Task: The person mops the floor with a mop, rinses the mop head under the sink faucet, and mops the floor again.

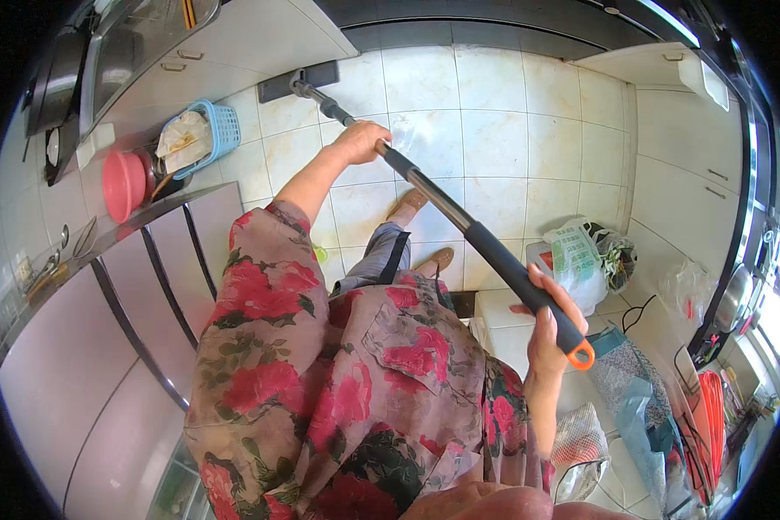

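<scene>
A flat mop (443, 203) with a grey and metal telescopic handle slants across the view. My left hand (363, 142) wraps around the handle at its lower part, nearer the mop head. Towards the other end, my right hand (549, 318) grips the dark foam grip (517, 276), close to an orange hanging loop (580, 355). The dark rectangular mop head (273, 89) lies on the pale tiled floor (422, 84), beside the foot of the white cabinets (260, 39) at the upper left. Its underside is hidden.
A blue plastic basket (224, 133) and a pink basin (122, 186) are at the left, above a multi-door refrigerator (71, 396). Filled plastic bags (578, 263) sit on the floor at right. Shopping bags (637, 383) crowd the lower right. White cabinets (682, 143) line the right side.
</scene>
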The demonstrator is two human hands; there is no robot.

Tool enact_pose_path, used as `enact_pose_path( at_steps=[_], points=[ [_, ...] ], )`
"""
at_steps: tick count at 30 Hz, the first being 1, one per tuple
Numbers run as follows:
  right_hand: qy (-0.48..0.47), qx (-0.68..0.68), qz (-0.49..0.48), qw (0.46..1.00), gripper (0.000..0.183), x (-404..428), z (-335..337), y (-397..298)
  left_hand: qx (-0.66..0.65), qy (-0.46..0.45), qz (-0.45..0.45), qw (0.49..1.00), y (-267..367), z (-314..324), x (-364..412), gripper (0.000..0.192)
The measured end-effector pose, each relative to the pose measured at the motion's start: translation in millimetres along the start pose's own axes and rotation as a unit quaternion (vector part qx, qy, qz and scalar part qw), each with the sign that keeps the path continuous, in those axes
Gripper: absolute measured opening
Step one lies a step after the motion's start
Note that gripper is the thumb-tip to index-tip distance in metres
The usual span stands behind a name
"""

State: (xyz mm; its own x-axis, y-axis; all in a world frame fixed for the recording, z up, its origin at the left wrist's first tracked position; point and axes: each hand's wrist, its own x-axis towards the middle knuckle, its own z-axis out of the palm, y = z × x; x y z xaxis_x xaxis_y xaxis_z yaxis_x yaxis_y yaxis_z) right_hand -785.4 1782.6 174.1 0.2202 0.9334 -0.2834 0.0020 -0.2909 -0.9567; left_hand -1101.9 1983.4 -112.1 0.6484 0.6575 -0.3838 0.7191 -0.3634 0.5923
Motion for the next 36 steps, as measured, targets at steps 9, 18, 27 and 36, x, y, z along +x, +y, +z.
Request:
enact_pose_path(
  at_steps=[9, 18, 27, 36],
  points=[
    [0.035, 0.034, 0.023, 0.999, 0.032, -22, -7, -15, 0.028, -0.063, 0.013, 0.998, 14, 20, 31, 0.026],
    [0.162, -0.153, -0.065, 0.973, 0.041, -82, -87, -100, -0.054, -0.069, 0.144, 0.986, 163, 10, 97, 0.027],
    [0.08, -0.132, -0.107, 0.982, 0.036, -23, -51, -94, -0.052, -0.061, 0.086, 0.993, 105, -19, 50, 0.033],
    [-0.12, -0.046, 0.024, 0.991, 0.027, 59, 64, -13, 0.061, 0.048, -0.085, 0.993, -93, -6, -38, 0.03]
  ],
)
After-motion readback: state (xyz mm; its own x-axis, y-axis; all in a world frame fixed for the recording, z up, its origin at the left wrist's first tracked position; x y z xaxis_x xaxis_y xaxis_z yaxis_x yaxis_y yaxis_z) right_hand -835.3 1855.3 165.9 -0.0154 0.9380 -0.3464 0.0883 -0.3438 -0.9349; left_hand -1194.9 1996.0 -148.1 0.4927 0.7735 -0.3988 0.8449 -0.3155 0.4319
